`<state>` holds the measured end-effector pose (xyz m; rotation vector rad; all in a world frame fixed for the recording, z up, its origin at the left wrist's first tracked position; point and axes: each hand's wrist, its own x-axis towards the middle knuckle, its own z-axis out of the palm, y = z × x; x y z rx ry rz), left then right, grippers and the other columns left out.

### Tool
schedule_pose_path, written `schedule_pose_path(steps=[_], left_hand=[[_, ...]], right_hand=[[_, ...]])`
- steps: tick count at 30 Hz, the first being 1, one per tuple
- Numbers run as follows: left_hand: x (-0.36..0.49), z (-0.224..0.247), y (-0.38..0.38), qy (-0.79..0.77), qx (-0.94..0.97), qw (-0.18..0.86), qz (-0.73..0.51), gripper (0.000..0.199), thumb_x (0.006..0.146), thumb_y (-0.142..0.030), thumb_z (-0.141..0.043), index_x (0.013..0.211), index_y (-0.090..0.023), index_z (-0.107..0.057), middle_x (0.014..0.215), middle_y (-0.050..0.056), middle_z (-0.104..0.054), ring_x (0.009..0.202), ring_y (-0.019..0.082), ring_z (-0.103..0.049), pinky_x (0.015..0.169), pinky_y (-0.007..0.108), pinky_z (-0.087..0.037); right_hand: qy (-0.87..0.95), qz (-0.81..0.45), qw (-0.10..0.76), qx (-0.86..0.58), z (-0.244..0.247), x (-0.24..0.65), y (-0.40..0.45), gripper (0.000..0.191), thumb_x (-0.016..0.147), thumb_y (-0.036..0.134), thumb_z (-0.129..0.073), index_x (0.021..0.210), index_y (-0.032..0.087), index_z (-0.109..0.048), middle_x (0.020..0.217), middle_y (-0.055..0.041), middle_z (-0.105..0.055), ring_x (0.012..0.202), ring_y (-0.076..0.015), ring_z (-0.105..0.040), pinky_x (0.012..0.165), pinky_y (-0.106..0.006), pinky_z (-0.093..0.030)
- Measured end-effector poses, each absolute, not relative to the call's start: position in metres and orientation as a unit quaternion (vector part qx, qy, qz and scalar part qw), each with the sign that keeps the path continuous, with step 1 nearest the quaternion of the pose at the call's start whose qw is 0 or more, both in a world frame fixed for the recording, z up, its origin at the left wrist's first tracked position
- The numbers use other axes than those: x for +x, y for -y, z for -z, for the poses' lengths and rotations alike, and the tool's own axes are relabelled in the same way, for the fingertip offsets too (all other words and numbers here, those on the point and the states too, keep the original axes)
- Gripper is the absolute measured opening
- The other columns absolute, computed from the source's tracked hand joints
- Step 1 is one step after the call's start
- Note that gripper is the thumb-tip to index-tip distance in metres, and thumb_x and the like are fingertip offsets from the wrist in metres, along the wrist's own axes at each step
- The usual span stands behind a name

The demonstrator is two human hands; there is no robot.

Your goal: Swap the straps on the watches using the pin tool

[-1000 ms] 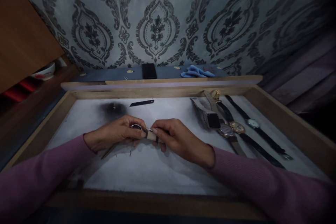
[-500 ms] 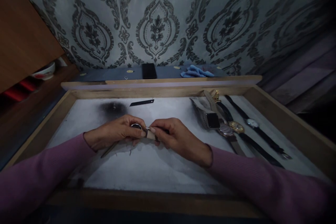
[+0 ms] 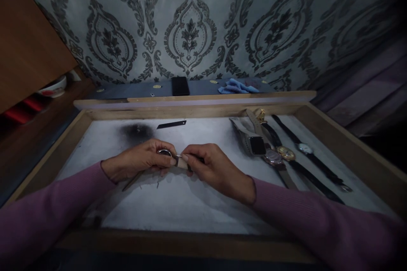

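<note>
Between my hands, above the middle of the white-bottomed wooden tray (image 3: 190, 233), is a wristwatch (image 3: 164, 152) with a round, silver-rimmed case and a light beige strap (image 3: 182, 163). My left hand (image 3: 144, 159) is closed around the case, its thumb along the near side. One end of the strap sticks out below that hand to the lower left. My right hand (image 3: 214, 167) pinches the strap close beside the case, thumb on top. A thin, shiny piece shows at the right thumb tip; I cannot make out what it is. The curled fingers hide the rest of the watch.
Several watches lie at the tray's right, among them a smartwatch (image 3: 257, 145) and a gold-cased watch (image 3: 286, 153). A dark blade strip (image 3: 171, 124) lies near the back wall. Beyond the tray are a black phone (image 3: 180, 86) and a blue cloth (image 3: 237, 86).
Both hands keep their grip on the watch in nearly the same place. The right fingers have shifted very slightly on the strap.
</note>
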<state>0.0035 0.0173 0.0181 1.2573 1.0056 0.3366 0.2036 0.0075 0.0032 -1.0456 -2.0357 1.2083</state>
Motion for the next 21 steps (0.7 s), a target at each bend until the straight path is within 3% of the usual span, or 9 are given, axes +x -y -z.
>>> schedule_pose_path(steps=[21], left_hand=[[0.0008, -0.0140, -0.0185, -0.436, 0.565, 0.685, -0.145, 0.014, 0.078, -0.029, -0.066, 0.076, -0.016, -0.062, 0.051, -0.005, -0.054, 0.046, 0.007, -0.031, 0.045, 0.022, -0.018]], right_hand=[[0.758, -0.446, 0.278, -0.386, -0.0018, 0.2033, -0.0079, 0.025, 0.088, 0.015, -0.050, 0.068, 0.014, -0.063, 0.055, 0.0025, -0.057, 0.051, -0.0078, -0.050, 0.054, -0.021, -0.039]])
